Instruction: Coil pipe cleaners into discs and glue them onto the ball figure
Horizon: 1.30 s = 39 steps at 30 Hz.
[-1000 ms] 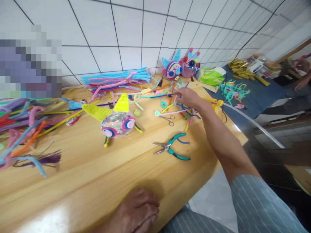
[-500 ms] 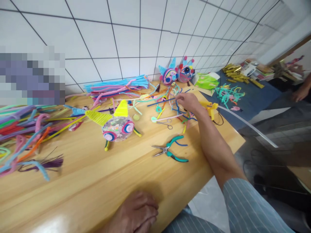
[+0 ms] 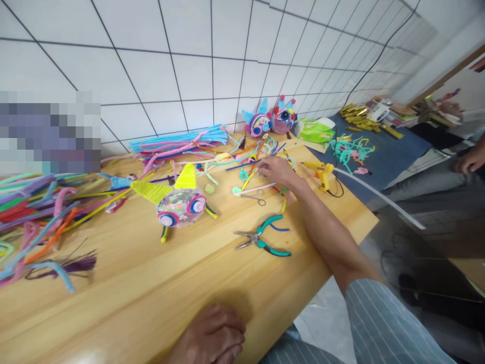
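Observation:
My right hand [image 3: 278,172] reaches over a pile of loose pipe cleaners at the back right of the table. Its fingers are bent together and pointing left; what they hold, if anything, is too small to make out. A blue pipe cleaner [image 3: 240,166] lies just beside the fingertips. Resting at the table's front edge, my left hand [image 3: 215,333] is loosely closed with nothing showing in it. Small scissors [image 3: 259,197] lie in front of the right hand, and open green-handled pliers [image 3: 259,237] are nearer me. Left of them stands a clear fish-like figure [image 3: 181,207] with yellow fins and ringed eyes.
Pipe cleaners [image 3: 34,207] spread over the left side, with a bundle [image 3: 182,139] along the tiled wall. Two decorated figures [image 3: 257,125] stand at the back. A yellow glue gun [image 3: 323,176] with a long glue stick lies right. Another person's hand [image 3: 470,161] shows far right.
My right hand has shifted left and slightly nearer over the pile, uncovering more of the glue gun. My left hand has stayed in place. The whole view has shifted slightly.

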Available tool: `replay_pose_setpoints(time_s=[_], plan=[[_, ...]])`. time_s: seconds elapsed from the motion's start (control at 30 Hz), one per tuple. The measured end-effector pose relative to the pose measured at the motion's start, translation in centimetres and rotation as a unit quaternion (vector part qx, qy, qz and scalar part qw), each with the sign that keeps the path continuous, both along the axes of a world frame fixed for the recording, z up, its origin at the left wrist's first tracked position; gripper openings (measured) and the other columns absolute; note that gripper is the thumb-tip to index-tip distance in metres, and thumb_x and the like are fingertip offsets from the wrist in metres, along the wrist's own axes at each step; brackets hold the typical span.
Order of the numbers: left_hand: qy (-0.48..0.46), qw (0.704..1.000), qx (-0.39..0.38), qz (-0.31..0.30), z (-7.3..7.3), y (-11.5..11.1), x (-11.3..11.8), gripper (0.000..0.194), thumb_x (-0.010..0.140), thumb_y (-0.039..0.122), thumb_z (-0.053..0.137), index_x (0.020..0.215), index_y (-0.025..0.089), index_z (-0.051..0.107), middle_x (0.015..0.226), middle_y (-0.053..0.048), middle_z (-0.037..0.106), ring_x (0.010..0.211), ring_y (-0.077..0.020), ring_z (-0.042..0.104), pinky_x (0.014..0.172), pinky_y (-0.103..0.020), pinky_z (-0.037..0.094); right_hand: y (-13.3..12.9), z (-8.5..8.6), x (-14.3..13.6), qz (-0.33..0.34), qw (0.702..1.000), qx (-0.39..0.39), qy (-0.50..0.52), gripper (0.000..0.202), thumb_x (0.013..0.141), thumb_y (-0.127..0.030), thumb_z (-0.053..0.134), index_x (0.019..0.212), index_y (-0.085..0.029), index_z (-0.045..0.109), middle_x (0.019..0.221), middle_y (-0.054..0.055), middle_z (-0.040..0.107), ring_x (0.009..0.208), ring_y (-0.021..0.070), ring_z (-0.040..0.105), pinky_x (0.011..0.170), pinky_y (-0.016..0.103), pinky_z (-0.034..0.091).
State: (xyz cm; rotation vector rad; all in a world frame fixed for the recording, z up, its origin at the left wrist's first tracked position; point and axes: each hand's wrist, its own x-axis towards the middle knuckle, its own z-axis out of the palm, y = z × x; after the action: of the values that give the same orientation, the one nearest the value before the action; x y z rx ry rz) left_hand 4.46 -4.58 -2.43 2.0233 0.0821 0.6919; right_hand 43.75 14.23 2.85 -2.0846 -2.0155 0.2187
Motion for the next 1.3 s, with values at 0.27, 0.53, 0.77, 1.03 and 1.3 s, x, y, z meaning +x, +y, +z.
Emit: replay_pose_setpoints(time_s=[0.27,0.53,0.77,1.03,1.3], plan=[[-0.015,1.000,0.006,0.002,-0.3,0.2,0.0,0.015,0.111,0.026,0.051,0.116,0.019,0.063,0.098,-0.012,0.078,0.097,-0.0198,0.075,0.087,-0.030,0.061,-0.2,0.3,-0.2,-0.117,0.986,0.114,0.023,0.043,0.096,-0.044,0.057,0.060,-0.022,0.050,0.060,0.000,0.055,0.064,0.0161,0.052,0.062,0.028,0.033],[-0.077,0.995,0.025,0.056,-3.0,-0.8,0.7,0.021,0.113,0.031,0.047,0.110,0.019,0.064,0.087,-0.009,0.077,0.086,-0.0174,0.075,0.082,-0.026,0.060,0.1,-0.3,-0.4,-0.125,0.968,0.187,0.107,0.051,0.099,-0.048,0.046,0.058,-0.023,0.031,0.055,-0.003,0.026,0.057,0.0120,0.036,0.059,0.030,0.023],[-0.026,0.999,0.018,0.012,-1.2,0.1,0.2,0.015,0.111,0.027,0.052,0.115,0.020,0.065,0.095,-0.010,0.079,0.093,-0.0192,0.076,0.085,-0.028,0.061,0.6,-1.1,-0.2,-0.139,0.964,0.188,0.130,0.048,0.098,-0.045,0.049,0.058,-0.022,0.035,0.056,-0.003,0.034,0.060,0.0130,0.038,0.061,0.030,0.024],[0.018,1.000,0.003,0.008,0.0,-0.1,-0.2,0.013,0.111,0.022,0.049,0.115,0.022,0.062,0.100,-0.009,0.077,0.096,-0.0178,0.074,0.086,-0.028,0.061,0.6,-0.5,-0.2,-0.167,0.950,0.198,0.172,0.035,0.093,-0.041,0.053,0.064,-0.022,0.052,0.060,-0.002,0.049,0.066,0.0160,0.047,0.065,0.030,0.031],[0.044,0.999,-0.003,0.030,1.4,-0.7,-0.2,0.012,0.108,0.017,0.053,0.105,0.020,0.065,0.097,-0.008,0.076,0.093,-0.0175,0.070,0.087,-0.029,0.054,-3.0,5.1,-4.1,-0.075,0.918,0.287,0.265,0.030,0.094,-0.048,0.056,0.086,-0.021,0.067,0.072,-0.002,0.059,0.067,0.0148,0.051,0.065,0.028,0.040]])
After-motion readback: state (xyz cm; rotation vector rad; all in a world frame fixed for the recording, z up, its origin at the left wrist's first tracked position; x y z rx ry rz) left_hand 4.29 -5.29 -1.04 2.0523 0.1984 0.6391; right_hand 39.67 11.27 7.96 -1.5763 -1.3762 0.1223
